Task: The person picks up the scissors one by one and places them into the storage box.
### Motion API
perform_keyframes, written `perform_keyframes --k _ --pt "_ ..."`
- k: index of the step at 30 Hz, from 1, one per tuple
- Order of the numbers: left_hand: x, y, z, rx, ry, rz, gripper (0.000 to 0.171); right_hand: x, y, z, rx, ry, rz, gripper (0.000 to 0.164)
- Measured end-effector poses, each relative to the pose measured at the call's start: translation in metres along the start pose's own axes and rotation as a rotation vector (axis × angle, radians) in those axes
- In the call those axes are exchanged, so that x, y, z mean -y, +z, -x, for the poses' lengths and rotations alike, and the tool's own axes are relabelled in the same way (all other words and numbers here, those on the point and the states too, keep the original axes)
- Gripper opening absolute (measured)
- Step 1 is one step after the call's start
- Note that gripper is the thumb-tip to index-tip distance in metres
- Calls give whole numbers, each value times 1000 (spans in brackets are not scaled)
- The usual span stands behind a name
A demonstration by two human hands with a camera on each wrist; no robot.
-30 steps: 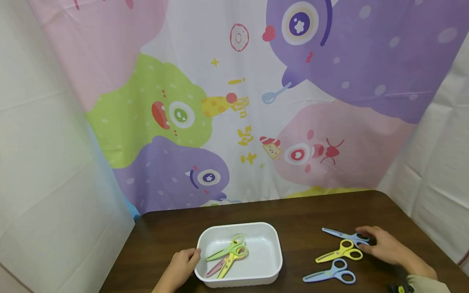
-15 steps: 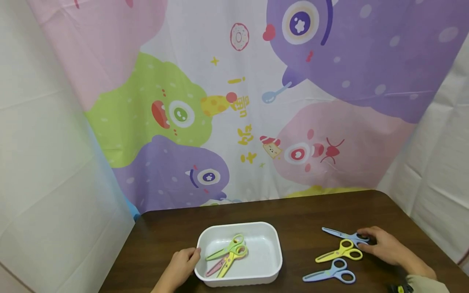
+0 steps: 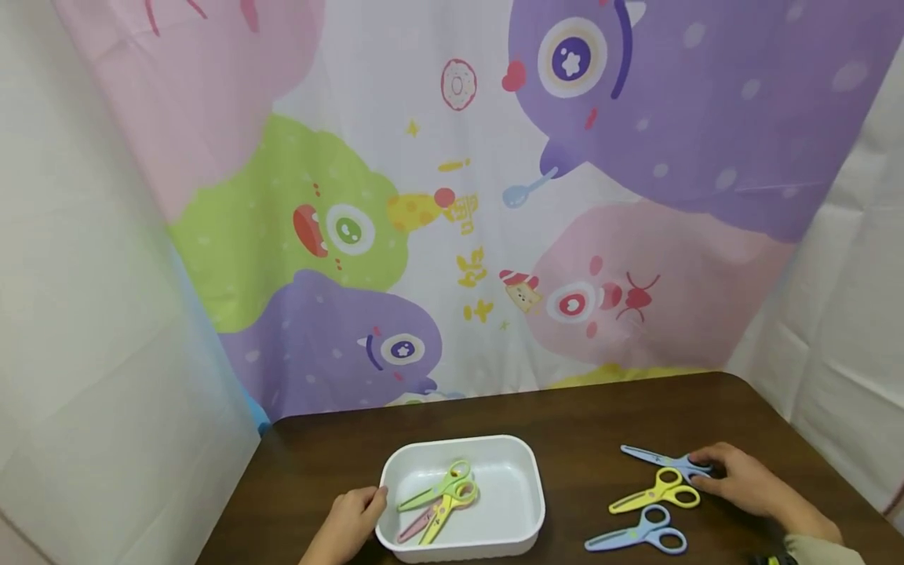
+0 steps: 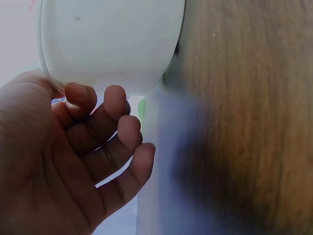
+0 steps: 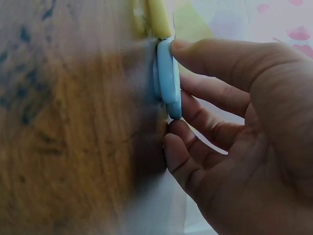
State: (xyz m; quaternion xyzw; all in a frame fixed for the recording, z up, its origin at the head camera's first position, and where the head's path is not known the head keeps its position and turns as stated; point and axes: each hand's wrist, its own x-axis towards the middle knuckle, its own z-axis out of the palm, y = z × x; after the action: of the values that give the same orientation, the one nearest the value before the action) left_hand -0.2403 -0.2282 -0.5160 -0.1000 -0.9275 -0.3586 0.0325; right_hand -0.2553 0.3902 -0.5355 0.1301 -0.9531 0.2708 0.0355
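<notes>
My left hand holds the left rim of a white plastic tray, thumb at the rim and curled fingers against the outer wall. In the left wrist view, the tray stands above those fingers. Inside it lie green scissors, yellow scissors and partly covered pink scissors. On the right, my right hand grips the handles of blue scissors lying on the table. The right wrist view has thumb and fingers around the blue handle.
Yellow scissors and a second blue pair lie just in front of the gripped pair on the dark wooden table. A cartoon-printed cloth hangs behind the table, with white cloth at both sides.
The head view has tilted up slightly, so everything sits a little lower in it. Both hands, the tray and the scissors keep their places.
</notes>
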Motion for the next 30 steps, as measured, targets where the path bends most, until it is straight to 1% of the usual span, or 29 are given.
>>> perform_keyframes --k 8,15,23,30 --pt "2 2 0 9 -7 4 39 1 2 2 9 4 -8 33" --pt "1 1 2 -1 -4 7 39 1 4 2 -38 -50 7 23" --pt "0 1 2 -13 3 9 39 -2 7 4 -71 -69 27 21" --pt "1 1 2 -8 -3 -2 40 -2 8 2 -76 -71 44 19"
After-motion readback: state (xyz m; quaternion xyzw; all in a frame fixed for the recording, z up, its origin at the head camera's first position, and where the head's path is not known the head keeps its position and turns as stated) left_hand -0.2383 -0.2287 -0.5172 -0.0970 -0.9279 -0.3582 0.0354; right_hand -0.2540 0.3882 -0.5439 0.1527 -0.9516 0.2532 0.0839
